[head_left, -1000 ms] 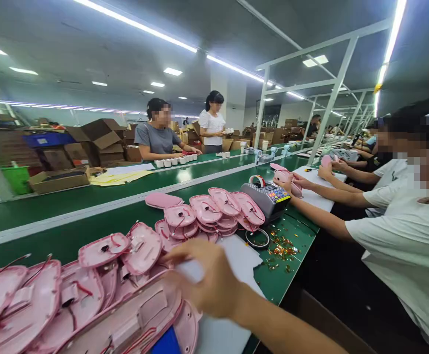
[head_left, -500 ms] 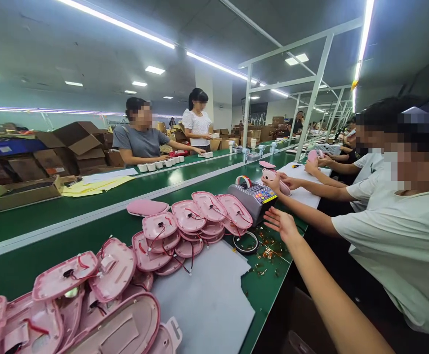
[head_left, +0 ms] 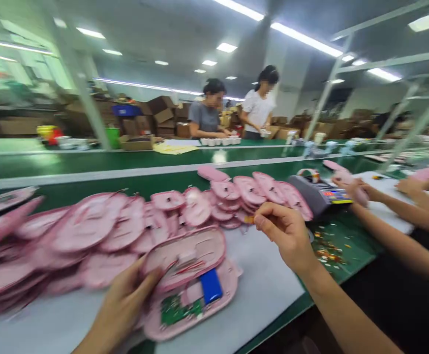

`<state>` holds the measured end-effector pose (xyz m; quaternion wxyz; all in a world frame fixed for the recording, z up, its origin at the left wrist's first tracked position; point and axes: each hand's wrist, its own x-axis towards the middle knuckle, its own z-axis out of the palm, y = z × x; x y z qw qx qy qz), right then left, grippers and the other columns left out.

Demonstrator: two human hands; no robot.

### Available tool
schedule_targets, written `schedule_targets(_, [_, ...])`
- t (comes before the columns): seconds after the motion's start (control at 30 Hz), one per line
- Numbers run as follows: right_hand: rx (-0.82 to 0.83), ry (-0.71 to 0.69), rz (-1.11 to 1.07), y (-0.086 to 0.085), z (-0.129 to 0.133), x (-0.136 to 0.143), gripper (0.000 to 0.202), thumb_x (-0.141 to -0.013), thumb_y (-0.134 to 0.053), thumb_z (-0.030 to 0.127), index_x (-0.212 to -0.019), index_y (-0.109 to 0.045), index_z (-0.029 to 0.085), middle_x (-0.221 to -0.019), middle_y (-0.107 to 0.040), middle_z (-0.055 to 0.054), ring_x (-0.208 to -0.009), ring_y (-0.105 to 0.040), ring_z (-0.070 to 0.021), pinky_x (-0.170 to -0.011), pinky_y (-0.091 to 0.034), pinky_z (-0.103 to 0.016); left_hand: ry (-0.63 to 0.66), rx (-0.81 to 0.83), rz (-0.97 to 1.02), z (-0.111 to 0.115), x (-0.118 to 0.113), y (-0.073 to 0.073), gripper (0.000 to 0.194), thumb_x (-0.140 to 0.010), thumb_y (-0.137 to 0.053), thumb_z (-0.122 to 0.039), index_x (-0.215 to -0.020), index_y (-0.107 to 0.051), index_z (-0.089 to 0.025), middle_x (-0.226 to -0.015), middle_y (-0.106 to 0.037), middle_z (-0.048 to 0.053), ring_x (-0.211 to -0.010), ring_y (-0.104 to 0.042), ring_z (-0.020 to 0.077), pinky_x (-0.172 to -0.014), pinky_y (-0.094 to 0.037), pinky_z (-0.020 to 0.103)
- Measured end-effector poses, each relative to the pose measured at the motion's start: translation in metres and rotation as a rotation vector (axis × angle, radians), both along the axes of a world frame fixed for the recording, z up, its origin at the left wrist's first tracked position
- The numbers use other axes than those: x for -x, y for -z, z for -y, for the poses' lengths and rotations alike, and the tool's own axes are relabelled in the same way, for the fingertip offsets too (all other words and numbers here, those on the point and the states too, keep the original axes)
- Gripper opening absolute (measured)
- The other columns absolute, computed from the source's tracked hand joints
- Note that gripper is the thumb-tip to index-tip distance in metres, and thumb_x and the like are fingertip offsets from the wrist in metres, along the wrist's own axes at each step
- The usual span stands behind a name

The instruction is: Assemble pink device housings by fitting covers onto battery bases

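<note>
Left hand [head_left: 120, 305] low at the near edge of the worktop [head_left: 259, 290], fingers curled around the left end of an open pink shell [head_left: 188, 280], thumb on its upper half. Shell flat on the white mat [head_left: 262, 280], hinged open: upper half showing red wires, lower half showing a green board [head_left: 175, 309] and a blue battery [head_left: 210, 286].

Right hand [head_left: 286, 236] raised just right of the shell, closed into a pinch, thumb and forefinger tips holding a small yellowish strip of tape [head_left: 249, 220]; too blurred to tell more of it.

Behind the shell, a long heap of pink halves [head_left: 89, 226] across the green belt [head_left: 89, 164], blurred by motion. Grey tape dispenser [head_left: 320, 194] right of the heap, near the right hand, with scraps [head_left: 328, 248] scattered on the green surface in front of it.

Further right, a neighbour's arm [head_left: 395, 241] stretched over the worktop, hand on a pink piece beside the dispenser. Across the belt, two people [head_left: 209, 115] at the far side, with small white cups [head_left: 220, 141] before them and cartons [head_left: 163, 110] stacked behind.
</note>
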<state>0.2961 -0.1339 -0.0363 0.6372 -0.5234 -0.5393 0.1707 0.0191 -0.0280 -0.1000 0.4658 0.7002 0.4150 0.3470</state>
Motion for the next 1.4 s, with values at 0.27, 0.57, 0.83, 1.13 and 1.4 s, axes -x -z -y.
schedule_targets(0.27, [0.066,-0.382,0.843,0.002,-0.055,0.098,0.009,-0.089,-0.056,0.02,-0.082,-0.062,0.018,-0.079,-0.057,0.0,-0.071,-0.051,-0.0116,-0.064,-0.035,-0.026,0.167,0.079,0.258,0.012,0.002,0.009,0.029,-0.086,-0.059,-0.043,-0.087,-0.058,-0.013,-0.081,-0.058,0.001,-0.072,-0.05,0.0148,-0.064,-0.042,0.022])
schedule_targets(0.57, [0.101,-0.2,1.211,0.024,-0.058,0.108,0.013,-0.091,-0.052,0.022,-0.082,-0.061,0.019,-0.083,-0.05,-0.002,-0.073,-0.047,-0.0137,-0.062,-0.03,-0.028,0.267,0.07,0.373,0.018,0.002,0.006,0.021,-0.087,-0.055,-0.033,-0.087,-0.059,-0.012,-0.08,-0.053,0.0,-0.073,-0.045,0.0137,-0.063,-0.038,0.02])
schedule_targets(0.83, [0.143,-0.149,1.123,0.021,-0.057,0.11,0.011,-0.086,-0.06,0.023,-0.077,-0.061,0.018,-0.079,-0.054,-0.001,-0.072,-0.05,-0.0139,-0.063,-0.031,-0.029,0.27,0.047,0.309,0.021,0.003,0.004,0.017,-0.087,-0.051,-0.028,-0.088,-0.058,-0.013,-0.079,-0.052,-0.001,-0.07,-0.043,0.0127,-0.06,-0.036,0.019])
schedule_targets(1.13, [0.183,-0.303,0.98,0.022,-0.056,0.101,0.016,-0.095,-0.048,0.023,-0.086,-0.061,0.02,-0.087,-0.052,-0.002,-0.076,-0.05,-0.0135,-0.067,-0.035,-0.027,0.214,0.051,0.285,0.019,0.0,0.004,0.025,-0.085,-0.055,-0.037,-0.078,-0.055,-0.014,-0.072,-0.049,-0.002,-0.061,-0.038,0.0109,-0.054,-0.032,0.019])
schedule_targets(1.4, [0.173,-0.331,0.962,0.016,-0.052,0.095,0.014,-0.095,-0.049,0.021,-0.087,-0.06,0.02,-0.085,-0.051,-0.001,-0.074,-0.05,-0.0125,-0.068,-0.037,-0.026,0.211,0.079,0.262,0.019,0.0,0.01,0.022,-0.088,-0.054,-0.034,-0.082,-0.056,-0.013,-0.074,-0.048,-0.001,-0.066,-0.04,0.0117,-0.056,-0.031,0.019])
